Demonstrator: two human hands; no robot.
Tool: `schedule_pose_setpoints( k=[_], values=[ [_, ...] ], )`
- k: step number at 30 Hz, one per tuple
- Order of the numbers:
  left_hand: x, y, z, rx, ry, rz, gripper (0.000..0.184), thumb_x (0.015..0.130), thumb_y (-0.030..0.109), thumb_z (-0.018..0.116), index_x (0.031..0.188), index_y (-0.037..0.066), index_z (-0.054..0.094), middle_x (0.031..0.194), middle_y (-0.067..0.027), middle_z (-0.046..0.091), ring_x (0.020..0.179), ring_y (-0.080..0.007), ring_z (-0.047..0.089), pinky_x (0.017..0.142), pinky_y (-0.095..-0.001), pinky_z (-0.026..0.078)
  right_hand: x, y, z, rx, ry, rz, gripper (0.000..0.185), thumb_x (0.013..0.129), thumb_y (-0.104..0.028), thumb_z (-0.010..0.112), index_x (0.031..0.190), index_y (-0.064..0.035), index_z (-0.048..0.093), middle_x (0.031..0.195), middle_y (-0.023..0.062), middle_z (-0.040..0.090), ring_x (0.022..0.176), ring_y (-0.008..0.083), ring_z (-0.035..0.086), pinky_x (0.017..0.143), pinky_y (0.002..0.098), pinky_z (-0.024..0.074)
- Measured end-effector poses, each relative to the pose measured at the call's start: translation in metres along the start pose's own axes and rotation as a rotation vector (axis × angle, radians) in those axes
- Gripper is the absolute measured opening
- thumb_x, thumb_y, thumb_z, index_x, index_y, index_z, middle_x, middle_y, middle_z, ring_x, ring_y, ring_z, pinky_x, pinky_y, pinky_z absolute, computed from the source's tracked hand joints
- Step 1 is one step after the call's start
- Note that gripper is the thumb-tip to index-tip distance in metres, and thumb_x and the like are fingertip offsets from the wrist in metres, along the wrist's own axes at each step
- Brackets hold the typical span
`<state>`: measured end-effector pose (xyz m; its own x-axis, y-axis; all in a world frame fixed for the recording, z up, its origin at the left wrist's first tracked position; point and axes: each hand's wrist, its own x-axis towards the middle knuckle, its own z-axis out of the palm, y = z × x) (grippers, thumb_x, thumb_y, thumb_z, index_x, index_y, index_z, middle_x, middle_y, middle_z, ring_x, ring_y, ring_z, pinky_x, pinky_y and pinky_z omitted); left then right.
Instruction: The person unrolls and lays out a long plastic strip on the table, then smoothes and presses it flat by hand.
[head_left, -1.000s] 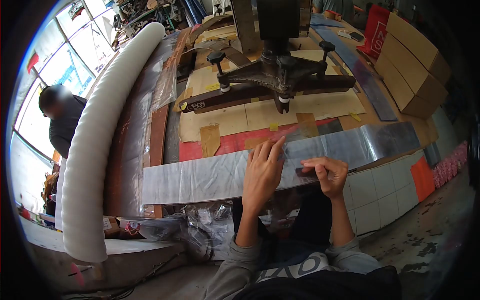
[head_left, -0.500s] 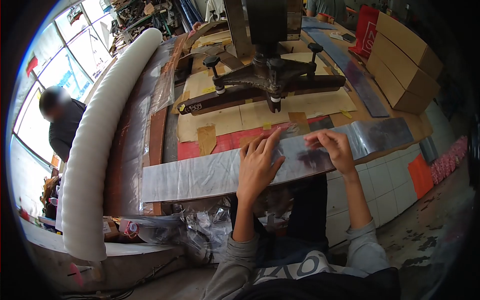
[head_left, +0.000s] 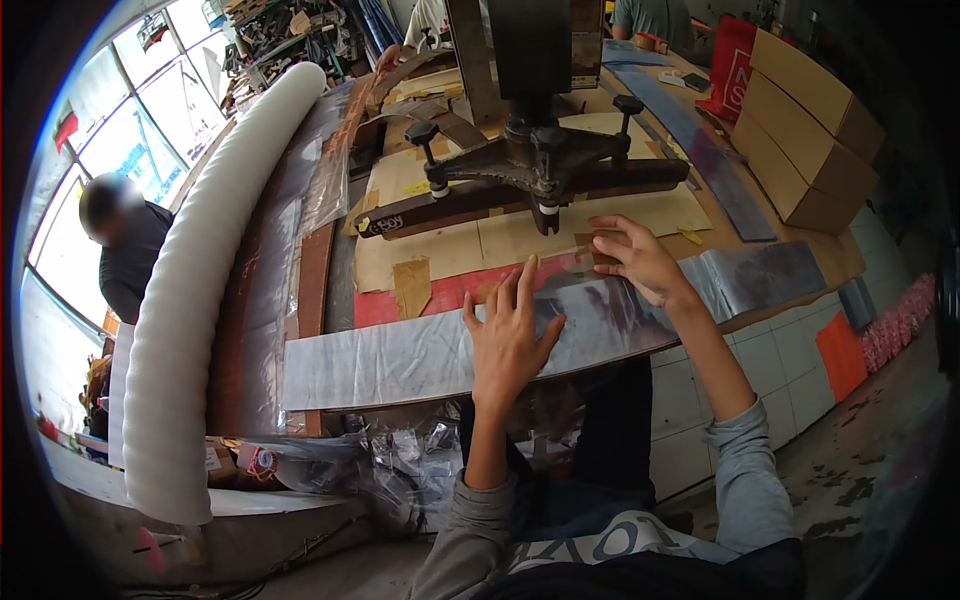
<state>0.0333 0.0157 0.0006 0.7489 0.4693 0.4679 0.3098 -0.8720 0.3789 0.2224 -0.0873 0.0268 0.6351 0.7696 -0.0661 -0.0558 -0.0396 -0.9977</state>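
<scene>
A long strip of clear plastic sheeting [head_left: 380, 352] lies along the front edge of the work table. My left hand [head_left: 508, 345] is over its middle, fingers spread, apparently resting on it. Farther right and back, my right hand [head_left: 642, 262] hovers by the strip's rear edge with fingers bent but apart. Whether a thin clear film lies between its fingertips I cannot make out. Just beyond that hand stands a dark metal press head [head_left: 540, 160] with a long bar, above a tan board [head_left: 450, 255]. A red sheet [head_left: 385, 308] shows between board and strip.
A thick roll of white foam wrap [head_left: 215, 250] runs along the left side. Brown cardboard boxes [head_left: 800, 140] and a red bag [head_left: 728, 70] stand at the right rear. One person [head_left: 135, 245] is at the left, another [head_left: 652, 18] at the back. Plastic scraps [head_left: 410, 450] lie below the table edge.
My right hand has moved back and slightly left, from over the strip toward the press bar, its fingers opening. My left hand stays nearly in place, with fingers spread wider.
</scene>
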Motion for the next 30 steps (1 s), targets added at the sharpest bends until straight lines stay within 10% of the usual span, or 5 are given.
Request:
schedule_pose_setpoints(
  k=[14, 18, 21, 30],
  values=[
    [0.001, -0.001, -0.007, -0.359, 0.207, -0.114, 0.067, 0.077, 0.012, 0.074, 0.137, 0.010, 0.043, 0.118, -0.0177, 0.049, 0.097, -0.0344, 0.060, 0.075, -0.0427, 0.051, -0.018, 0.009, 0.005, 0.360, -0.148, 0.119, 0.022, 0.089, -0.006, 0.062, 0.110, 0.0004, 0.063, 0.103, 0.0094, 0.065, 0.084, 0.0089, 0.060, 0.072, 0.0199, 0.0513],
    [-0.001, -0.003, -0.009, -0.390, 0.093, -0.080, 0.054, 0.078, 0.009, 0.072, 0.127, 0.007, 0.050, 0.114, -0.0152, 0.051, 0.083, -0.0293, 0.063, 0.069, -0.0403, 0.051, -0.023, -0.008, 0.005, -0.385, -0.196, 0.074, 0.022, 0.089, -0.012, 0.063, 0.106, 0.0022, 0.063, 0.104, 0.0131, 0.064, 0.090, 0.0155, 0.062, 0.076, 0.0283, 0.0516],
    [-0.002, -0.003, -0.007, -0.370, 0.034, -0.009, 0.044, 0.078, 0.007, 0.072, 0.118, 0.007, 0.054, 0.109, -0.0124, 0.054, 0.075, -0.0254, 0.064, 0.066, -0.0387, 0.051, -0.008, -0.004, 0.005, -0.911, 0.095, -0.358, 0.024, 0.086, -0.013, 0.065, 0.105, 0.0021, 0.063, 0.109, 0.0160, 0.061, 0.099, 0.0272, 0.060, 0.085, 0.0364, 0.0487],
    [0.001, -0.001, -0.012, -0.441, -0.110, 0.083, 0.042, 0.077, 0.011, 0.073, 0.116, 0.009, 0.057, 0.105, -0.0102, 0.055, 0.074, -0.0253, 0.064, 0.067, -0.0381, 0.052, 0.031, 0.034, 0.007, -1.125, 0.145, -0.565, 0.042, 0.084, -0.015, 0.064, 0.125, -0.0042, 0.056, 0.119, 0.0167, 0.054, 0.115, 0.0343, 0.049, 0.095, 0.0471, 0.0377]
  ],
)
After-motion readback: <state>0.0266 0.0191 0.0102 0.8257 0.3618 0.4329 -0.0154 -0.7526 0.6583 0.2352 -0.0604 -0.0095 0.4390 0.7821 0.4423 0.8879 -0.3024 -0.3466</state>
